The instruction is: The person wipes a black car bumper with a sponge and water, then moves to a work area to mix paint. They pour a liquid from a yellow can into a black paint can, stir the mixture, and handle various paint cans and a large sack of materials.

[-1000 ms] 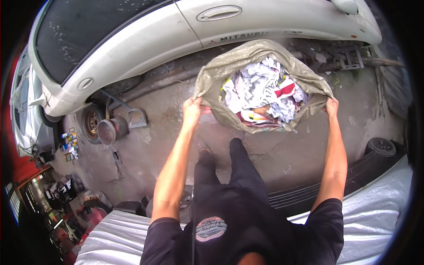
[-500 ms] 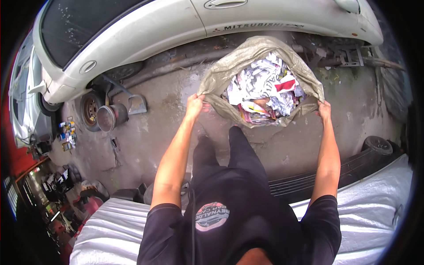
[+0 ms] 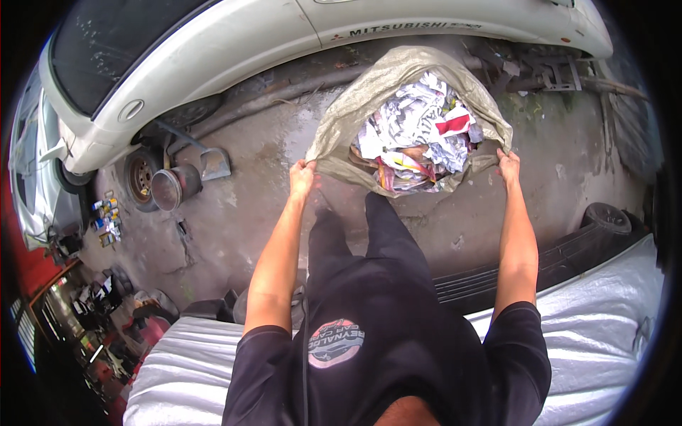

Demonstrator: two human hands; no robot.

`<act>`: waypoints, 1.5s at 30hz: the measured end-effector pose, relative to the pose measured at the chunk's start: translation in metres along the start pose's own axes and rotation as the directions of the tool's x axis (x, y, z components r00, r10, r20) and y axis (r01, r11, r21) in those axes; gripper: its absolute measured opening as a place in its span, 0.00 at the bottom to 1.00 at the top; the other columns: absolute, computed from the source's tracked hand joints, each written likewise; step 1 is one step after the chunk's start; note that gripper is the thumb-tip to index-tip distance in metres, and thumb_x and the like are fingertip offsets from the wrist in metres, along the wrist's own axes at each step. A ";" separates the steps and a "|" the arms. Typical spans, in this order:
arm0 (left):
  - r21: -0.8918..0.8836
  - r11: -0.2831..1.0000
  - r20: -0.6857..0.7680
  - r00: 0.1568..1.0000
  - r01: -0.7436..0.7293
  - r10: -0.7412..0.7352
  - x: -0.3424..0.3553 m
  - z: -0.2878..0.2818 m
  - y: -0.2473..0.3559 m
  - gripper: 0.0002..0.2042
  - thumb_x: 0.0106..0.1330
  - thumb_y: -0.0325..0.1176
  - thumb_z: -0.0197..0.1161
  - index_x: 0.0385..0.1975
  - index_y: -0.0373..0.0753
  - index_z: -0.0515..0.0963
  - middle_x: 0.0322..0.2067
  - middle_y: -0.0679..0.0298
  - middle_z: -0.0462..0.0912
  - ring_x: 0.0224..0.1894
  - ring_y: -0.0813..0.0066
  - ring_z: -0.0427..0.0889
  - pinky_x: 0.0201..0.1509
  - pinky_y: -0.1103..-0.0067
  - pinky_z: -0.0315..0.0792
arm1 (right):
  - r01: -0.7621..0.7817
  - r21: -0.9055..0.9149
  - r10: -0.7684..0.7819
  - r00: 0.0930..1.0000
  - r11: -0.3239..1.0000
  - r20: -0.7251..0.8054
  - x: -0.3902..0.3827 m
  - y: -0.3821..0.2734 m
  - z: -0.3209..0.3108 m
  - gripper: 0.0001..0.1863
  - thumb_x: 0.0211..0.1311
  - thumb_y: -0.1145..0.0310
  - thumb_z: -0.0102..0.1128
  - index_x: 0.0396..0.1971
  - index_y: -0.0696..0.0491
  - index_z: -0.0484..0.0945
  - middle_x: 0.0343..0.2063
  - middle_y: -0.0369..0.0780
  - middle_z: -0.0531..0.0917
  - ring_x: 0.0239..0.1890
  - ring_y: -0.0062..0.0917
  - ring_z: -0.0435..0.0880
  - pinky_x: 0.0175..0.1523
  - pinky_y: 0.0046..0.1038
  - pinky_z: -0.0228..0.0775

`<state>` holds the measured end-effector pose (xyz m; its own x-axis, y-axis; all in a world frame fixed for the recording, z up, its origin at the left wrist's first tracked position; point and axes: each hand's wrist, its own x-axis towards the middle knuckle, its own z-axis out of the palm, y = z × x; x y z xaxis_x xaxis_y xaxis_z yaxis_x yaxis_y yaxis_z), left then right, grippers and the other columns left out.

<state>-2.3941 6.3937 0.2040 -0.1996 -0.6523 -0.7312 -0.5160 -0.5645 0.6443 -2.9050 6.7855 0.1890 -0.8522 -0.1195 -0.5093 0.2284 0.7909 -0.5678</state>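
A large grey-beige woven sack [image 3: 362, 99] stands open in front of me on the concrete ground. It is filled with crumpled paper and packaging scraps [image 3: 419, 131], mostly white with some red and pink. My left hand [image 3: 302, 177] grips the sack's rim on its left side. My right hand [image 3: 508, 167] grips the rim on its right side. Both arms are stretched forward, holding the mouth of the sack wide.
A white car [image 3: 234, 42] is parked just beyond the sack. A bare wheel hub [image 3: 142, 174] and a round metal drum [image 3: 170, 188] lie at the left, with small cans [image 3: 105, 213] nearby. A silver tarp [image 3: 597, 326] covers something behind me. A tyre [image 3: 607, 216] lies at right.
The view has shifted slightly, so the sack and both hands sit a little higher in the picture. The sack's mouth stays held open between my hands.
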 end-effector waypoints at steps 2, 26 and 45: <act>0.035 0.998 -0.033 0.998 -0.050 0.051 0.004 0.005 0.004 0.22 0.71 0.40 0.67 0.55 0.30 0.75 0.41 0.54 0.83 0.33 0.66 0.87 0.29 0.70 0.85 | 0.006 0.012 -0.005 1.000 1.000 -0.012 -0.002 -0.007 -0.002 0.24 0.68 0.52 0.67 0.55 0.52 0.80 0.43 0.39 0.87 0.43 0.31 0.86 0.42 0.39 0.79; -0.563 0.826 0.024 0.999 -0.008 0.025 0.033 0.035 0.010 0.21 0.83 0.46 0.48 0.68 0.42 0.69 0.63 0.59 0.77 0.61 0.56 0.78 0.64 0.49 0.72 | 0.292 0.889 0.154 0.919 0.353 -0.363 -0.071 0.036 0.050 0.23 0.61 0.72 0.50 0.55 0.64 0.77 0.47 0.42 0.83 0.52 0.27 0.80 0.61 0.29 0.72; -0.314 0.910 0.214 0.914 -0.269 0.344 0.067 0.186 0.244 0.15 0.81 0.42 0.55 0.45 0.34 0.79 0.36 0.68 0.81 0.38 0.77 0.76 0.46 0.73 0.73 | 0.396 0.878 0.341 0.814 0.268 -0.471 -0.218 0.046 0.017 0.15 0.69 0.73 0.43 0.40 0.60 0.81 0.38 0.41 0.85 0.42 0.30 0.86 0.52 0.35 0.81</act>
<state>-2.6881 6.3062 0.2708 -0.5381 -0.6825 -0.4946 -0.1543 -0.4971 0.8538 -2.7006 6.8378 0.2633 -0.8374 0.4548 -0.3032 0.1371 -0.3623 -0.9219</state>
